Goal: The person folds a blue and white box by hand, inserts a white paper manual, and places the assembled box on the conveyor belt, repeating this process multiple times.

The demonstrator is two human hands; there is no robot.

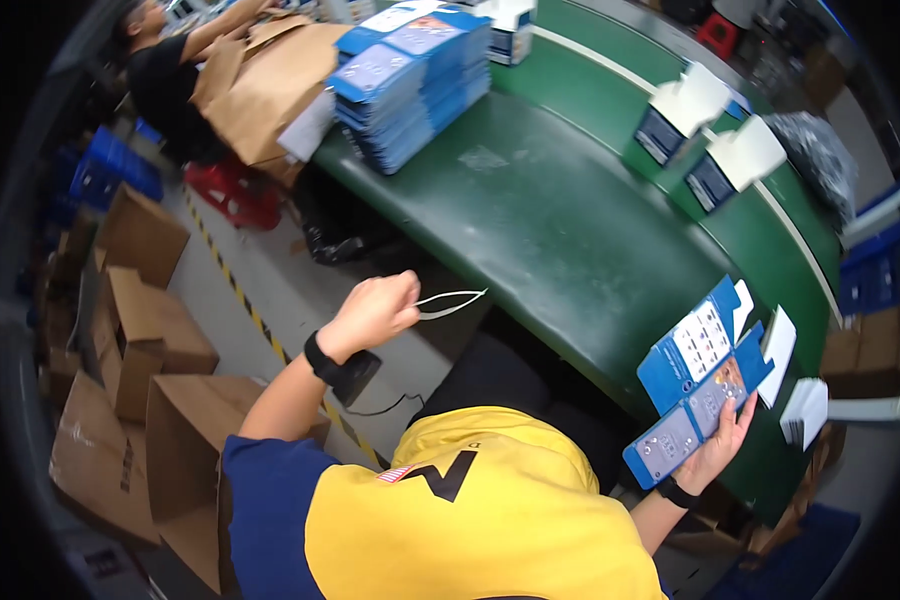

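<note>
My left hand (372, 312) is closed on a thin white loop of band (448, 312), which sticks out to the right over the gap beside the table edge. I cannot tell what the band is made of. On the right, my right hand (722, 448) grips a flat, unfolded blue carton (705, 345) by its near right edge. Printed panels face up, and its flaps spread over the green table (560, 220). At the table's far left end stands a tall stack of flat blue cartons (400, 100).
Two blue boxes with raised white flaps (678, 108) (735, 160) stand on the green conveyor (610, 100). White pieces (803, 412) lie near the right edge. Open brown cartons (175, 335) crowd the left floor. A person (165, 85) works at far left beside a red stool (232, 195).
</note>
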